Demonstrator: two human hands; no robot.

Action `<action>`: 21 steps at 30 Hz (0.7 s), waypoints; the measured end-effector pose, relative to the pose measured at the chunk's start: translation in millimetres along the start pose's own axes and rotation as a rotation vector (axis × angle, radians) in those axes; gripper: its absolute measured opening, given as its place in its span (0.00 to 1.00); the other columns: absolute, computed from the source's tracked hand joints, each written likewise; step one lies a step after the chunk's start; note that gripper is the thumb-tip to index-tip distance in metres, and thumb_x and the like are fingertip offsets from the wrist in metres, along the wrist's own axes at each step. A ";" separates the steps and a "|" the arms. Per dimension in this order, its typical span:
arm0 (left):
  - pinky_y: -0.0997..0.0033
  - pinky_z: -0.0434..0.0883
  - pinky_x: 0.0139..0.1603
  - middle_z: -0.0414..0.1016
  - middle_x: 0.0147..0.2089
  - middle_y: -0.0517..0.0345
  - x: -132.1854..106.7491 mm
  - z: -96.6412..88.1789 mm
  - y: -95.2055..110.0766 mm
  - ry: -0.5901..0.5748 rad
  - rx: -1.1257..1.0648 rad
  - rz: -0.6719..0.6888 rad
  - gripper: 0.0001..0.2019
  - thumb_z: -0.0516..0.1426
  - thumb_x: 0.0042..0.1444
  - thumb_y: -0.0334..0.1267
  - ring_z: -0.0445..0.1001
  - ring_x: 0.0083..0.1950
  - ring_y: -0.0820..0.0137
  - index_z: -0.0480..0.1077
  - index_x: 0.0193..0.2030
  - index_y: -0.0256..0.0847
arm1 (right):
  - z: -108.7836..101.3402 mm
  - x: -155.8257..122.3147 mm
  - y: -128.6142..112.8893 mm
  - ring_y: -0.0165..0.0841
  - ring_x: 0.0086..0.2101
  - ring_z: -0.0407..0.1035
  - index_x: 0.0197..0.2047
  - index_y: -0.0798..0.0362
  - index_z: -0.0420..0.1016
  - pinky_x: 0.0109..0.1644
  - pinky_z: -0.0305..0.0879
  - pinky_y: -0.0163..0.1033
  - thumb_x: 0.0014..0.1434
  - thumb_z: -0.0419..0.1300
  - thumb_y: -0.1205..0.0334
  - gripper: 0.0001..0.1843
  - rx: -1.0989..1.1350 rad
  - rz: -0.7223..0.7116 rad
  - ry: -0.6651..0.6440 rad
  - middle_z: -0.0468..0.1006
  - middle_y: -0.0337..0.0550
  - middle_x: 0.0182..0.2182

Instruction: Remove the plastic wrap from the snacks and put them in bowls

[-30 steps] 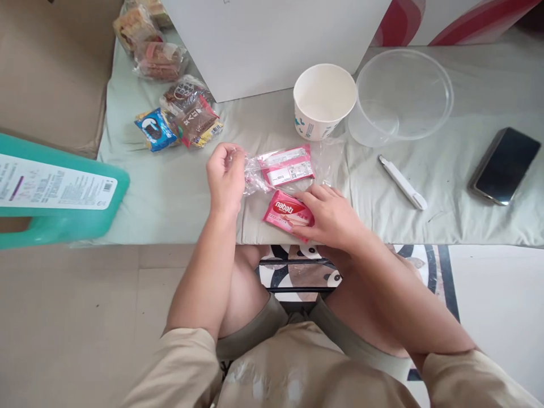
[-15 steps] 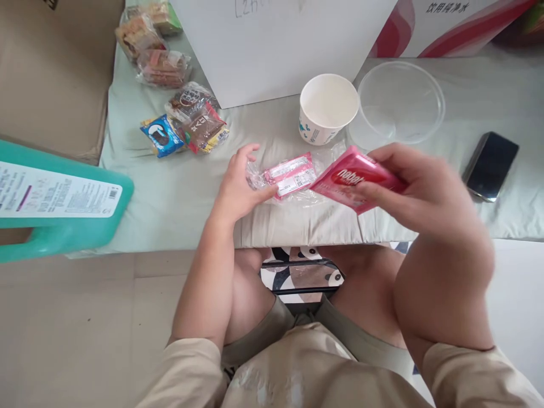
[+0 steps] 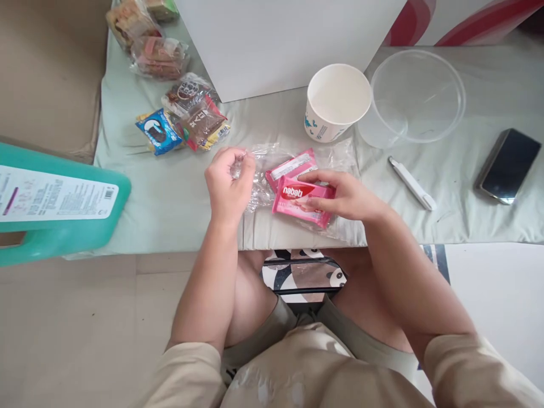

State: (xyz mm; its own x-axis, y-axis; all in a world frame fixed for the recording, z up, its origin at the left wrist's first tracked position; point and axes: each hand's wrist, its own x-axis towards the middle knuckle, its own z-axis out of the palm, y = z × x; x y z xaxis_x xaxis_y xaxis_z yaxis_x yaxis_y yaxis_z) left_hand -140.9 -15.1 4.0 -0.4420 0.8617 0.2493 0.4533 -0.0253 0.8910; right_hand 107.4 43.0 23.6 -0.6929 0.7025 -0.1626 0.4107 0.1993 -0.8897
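Observation:
My right hand (image 3: 342, 195) grips a pink wafer packet (image 3: 293, 208) by its right end, low over the cloth. Beneath and behind it lies a second pink packet (image 3: 289, 167), resting on a crinkled clear plastic bag (image 3: 344, 153). Left of these, my left hand (image 3: 232, 181) is closed, thumb and forefinger pinched on the left edge of that bag. A white paper cup (image 3: 318, 127) with a blue-green print stands upright just behind the bag.
Several wrapped snacks (image 3: 159, 131) lie at the back left, near a green jug (image 3: 85, 241). A white box (image 3: 276, 45) stands behind. Rightward are a clear round tub (image 3: 459, 113), a white cutter-like tool (image 3: 412, 184) and a black phone (image 3: 508, 161).
My right hand has moved left and down with the wafer packet, bringing it over the other one. The left hand has closed from open fingers onto the bag's edge. The white tool has come into view.

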 end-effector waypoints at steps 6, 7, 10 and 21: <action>0.66 0.75 0.42 0.79 0.38 0.58 -3.3 9.6 11.3 -0.102 -0.131 0.020 0.19 0.57 0.67 0.60 0.75 0.35 0.70 0.72 0.39 0.46 | -2.1 14.3 10.1 0.48 0.55 0.76 0.70 0.45 0.66 0.56 0.77 0.55 0.56 0.69 0.55 0.40 0.008 0.009 0.317 0.76 0.52 0.63; 0.66 0.75 0.41 0.80 0.38 0.58 -3.6 10.5 11.6 -0.110 -0.138 0.029 0.19 0.57 0.67 0.60 0.75 0.35 0.70 0.72 0.39 0.46 | -1.5 17.3 13.0 0.48 0.54 0.76 0.71 0.44 0.64 0.54 0.77 0.55 0.56 0.70 0.55 0.41 -0.021 0.032 0.407 0.75 0.53 0.63; 0.66 0.74 0.39 0.80 0.39 0.57 -3.5 12.1 10.2 -0.113 -0.167 0.015 0.19 0.57 0.67 0.60 0.74 0.33 0.71 0.73 0.39 0.46 | 0.0 20.3 18.8 0.42 0.46 0.78 0.73 0.42 0.57 0.50 0.78 0.51 0.59 0.69 0.56 0.43 -0.030 0.090 0.563 0.74 0.55 0.62; 0.66 0.76 0.40 0.80 0.42 0.55 0.0 12.8 1.6 -0.121 -0.184 -0.027 0.20 0.56 0.66 0.62 0.79 0.40 0.66 0.74 0.42 0.48 | 1.7 14.9 11.5 0.45 0.52 0.76 0.69 0.40 0.60 0.57 0.75 0.55 0.62 0.67 0.49 0.36 -0.055 -0.054 0.530 0.71 0.51 0.63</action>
State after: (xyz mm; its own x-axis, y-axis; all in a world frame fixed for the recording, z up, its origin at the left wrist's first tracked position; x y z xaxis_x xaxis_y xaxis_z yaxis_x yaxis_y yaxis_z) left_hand -130.3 -8.7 0.6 -0.3512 0.9175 0.1867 0.2884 -0.0837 0.9539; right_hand 100.8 54.6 10.3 -0.3256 0.9361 0.1333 0.4230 0.2703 -0.8649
